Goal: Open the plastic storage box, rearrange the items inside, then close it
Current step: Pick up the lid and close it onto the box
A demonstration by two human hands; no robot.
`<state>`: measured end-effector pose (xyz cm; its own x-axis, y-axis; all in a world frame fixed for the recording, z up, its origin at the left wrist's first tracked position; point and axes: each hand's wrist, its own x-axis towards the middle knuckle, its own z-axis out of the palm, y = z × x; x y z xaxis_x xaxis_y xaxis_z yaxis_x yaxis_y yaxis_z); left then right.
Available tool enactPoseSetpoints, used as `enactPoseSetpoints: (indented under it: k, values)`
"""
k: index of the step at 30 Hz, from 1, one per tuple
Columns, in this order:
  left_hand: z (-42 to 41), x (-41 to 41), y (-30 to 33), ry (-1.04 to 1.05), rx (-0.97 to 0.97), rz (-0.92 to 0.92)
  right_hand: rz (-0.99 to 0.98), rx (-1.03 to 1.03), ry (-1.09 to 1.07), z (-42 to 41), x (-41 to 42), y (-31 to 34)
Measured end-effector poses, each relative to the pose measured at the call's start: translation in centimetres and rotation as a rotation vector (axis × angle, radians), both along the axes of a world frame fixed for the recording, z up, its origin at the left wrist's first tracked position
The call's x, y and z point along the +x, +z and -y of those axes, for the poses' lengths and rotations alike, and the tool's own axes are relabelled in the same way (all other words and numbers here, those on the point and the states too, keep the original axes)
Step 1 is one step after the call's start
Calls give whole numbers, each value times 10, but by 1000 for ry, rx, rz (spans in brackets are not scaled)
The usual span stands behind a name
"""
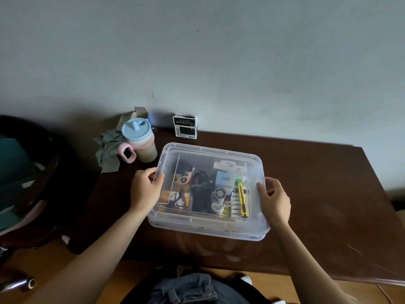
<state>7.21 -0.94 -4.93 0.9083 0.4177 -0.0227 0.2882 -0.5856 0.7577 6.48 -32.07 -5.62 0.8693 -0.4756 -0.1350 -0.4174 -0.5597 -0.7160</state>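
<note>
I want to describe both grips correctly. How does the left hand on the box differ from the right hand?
The left hand grips the left edge of the lid, fingers curled over it, near the doll. The right hand sits at the right edge, fingers looser and spread, near the yellow knife. The left hand is higher in the picture. Both are bare and touch the clear box.

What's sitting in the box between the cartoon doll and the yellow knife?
In the head view, dark black items, a white Q88 box and a small round fan lie between the cartoon doll and the yellow utility knife.
</note>
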Motion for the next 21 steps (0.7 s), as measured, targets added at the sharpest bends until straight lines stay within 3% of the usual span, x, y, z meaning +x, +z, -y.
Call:
enactPoseSetpoints:
  k: [11, 21]
  values:
    - [-3, -11, -10, -54, 61, -57, 7, -120, -9, -4, -10, -4]
    - [-7, -8, -11, -112, 283, -161, -10, -188, 51, -5, -9, -8]
